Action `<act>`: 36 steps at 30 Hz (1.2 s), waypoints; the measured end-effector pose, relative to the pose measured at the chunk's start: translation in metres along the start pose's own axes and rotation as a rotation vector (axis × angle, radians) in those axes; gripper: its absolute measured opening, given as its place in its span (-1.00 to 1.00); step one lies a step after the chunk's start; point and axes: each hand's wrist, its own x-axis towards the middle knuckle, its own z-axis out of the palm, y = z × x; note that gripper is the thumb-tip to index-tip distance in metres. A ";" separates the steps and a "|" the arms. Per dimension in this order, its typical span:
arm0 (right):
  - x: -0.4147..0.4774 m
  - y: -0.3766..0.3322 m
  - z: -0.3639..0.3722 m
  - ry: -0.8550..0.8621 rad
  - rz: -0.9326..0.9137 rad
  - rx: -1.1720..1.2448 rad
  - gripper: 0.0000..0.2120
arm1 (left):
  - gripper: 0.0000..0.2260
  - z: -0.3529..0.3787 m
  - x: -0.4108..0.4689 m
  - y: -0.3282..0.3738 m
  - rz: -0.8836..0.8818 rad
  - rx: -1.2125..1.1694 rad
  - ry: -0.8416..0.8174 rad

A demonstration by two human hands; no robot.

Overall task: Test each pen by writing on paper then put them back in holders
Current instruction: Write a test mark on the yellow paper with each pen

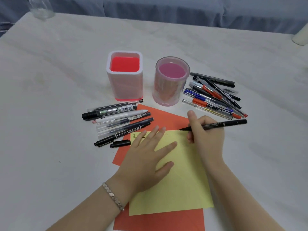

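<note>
Item: black pen (215,125), uncapped, slim dark barrel w/ pale print, fine dark tip. Loc: centre-right of frame, held by right hand (205,132) in a writing grip, thumb and fingers curled round the barrel nr the tip. Long axis runs approx left-right across frame, tip to the left and slightly lower, tail out to the right. Tip sits at upper-right corner of yellow paper (180,189), right at its top edge; cannot tell if touching. Key relation: free writing space lies just below and left of tip, beside a row of faint marks along the top edge. Left hand (146,157): fingers straight and spread, palm pressed flat on the yellow paper, holding nothing; it is the nearer hand to the loose cap (120,143) at centre-left. Yellow sheet lies on orange paper (160,220) on bench (50,97). Judged: test stroke next, then recap. Square holder (125,75) and round holder (170,80) stand upper centre, beyond the paper.
</note>
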 end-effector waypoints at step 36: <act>0.005 0.031 0.024 0.104 -0.150 -0.174 -0.71 | -0.58 0.005 0.000 -0.001 -0.028 -0.143 0.070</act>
